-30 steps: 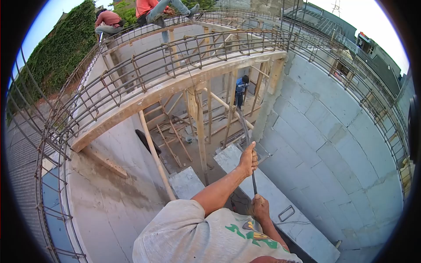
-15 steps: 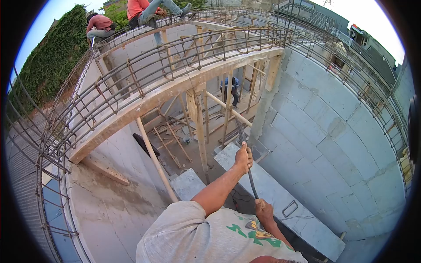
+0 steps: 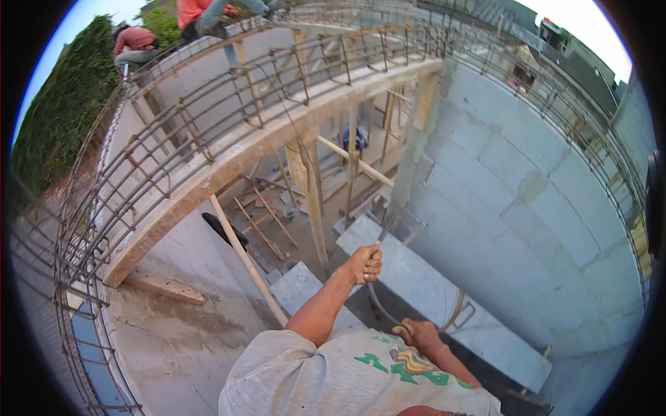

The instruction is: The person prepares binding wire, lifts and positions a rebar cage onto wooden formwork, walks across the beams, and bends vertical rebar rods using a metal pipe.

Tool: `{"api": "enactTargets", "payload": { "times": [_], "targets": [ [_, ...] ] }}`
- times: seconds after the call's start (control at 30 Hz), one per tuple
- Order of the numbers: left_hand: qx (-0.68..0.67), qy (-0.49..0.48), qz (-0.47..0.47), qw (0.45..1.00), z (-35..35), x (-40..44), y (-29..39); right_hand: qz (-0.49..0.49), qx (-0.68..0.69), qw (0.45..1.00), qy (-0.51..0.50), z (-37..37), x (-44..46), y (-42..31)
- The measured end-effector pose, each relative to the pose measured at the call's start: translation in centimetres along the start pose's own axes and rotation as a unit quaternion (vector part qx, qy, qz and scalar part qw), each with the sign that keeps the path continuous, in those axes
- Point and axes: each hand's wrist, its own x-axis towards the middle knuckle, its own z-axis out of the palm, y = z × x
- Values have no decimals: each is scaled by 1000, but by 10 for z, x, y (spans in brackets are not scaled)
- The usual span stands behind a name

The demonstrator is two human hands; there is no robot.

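My left hand (image 3: 365, 264) is closed around a dark, thin bundle of bars or cable (image 3: 386, 223), which runs down from the area below the beam. Lower and to the right, my right hand (image 3: 419, 335) is closed on the same dark length, which sags in a curve between the two hands. A brownish curved end (image 3: 454, 310) shows beyond my right hand, over the pale slab (image 3: 430, 277). Blur hides how many strands there are.
A rebar cage (image 3: 277, 73) curves along the wooden formwork beam (image 3: 277, 139). Wooden props (image 3: 352, 152) stand below, where a person in blue (image 3: 355, 137) is partly hidden. Two people (image 3: 135, 47) sit at the upper left. A block wall (image 3: 527, 173) rises at right.
Both hands have moved lower, my left hand also leftward. The dark length has come up and now bends between the hands, with a curved part showing at right. The person in blue is lower and more hidden.
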Motion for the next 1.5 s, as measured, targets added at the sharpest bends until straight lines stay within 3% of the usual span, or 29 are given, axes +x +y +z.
{"api": "enactTargets", "payload": {
  "times": [0.1,0.17,0.23,0.43,0.63,0.77,0.83,0.97,1.1,1.23,1.5],
  "targets": [
    [-43,24,-30,998,-16,2,-10,41,-19,996,-72,-6,-4,0],
    [-119,123,-3,985,-37,5,-21,45,-43,996,-60,-13,-2,0],
    [-90,211,52,972,-47,-1,-40,81,-30,995,-50,-18,-2,-3],
    [0,232,3,973,-54,-12,-65,138,-14,990,-17,-23,-2,4],
    [90,267,-1,960,-76,-7,-57,205,6,974,101,-81,-1,42],
    [113,278,33,953,-96,9,-43,258,97,924,267,-159,9,46],
    [113,284,53,951,-83,15,-32,212,75,907,357,-197,13,59],
    [166,291,111,936,-48,50,-7,242,114,852,450,-283,31,58],
    [209,287,167,920,-16,87,32,137,265,808,508,-363,51,86],
    [204,335,240,888,11,126,79,76,257,789,553,-454,88,116],
    [189,385,231,873,61,238,128,-15,335,815,472,-627,180,202]
  ]
}}
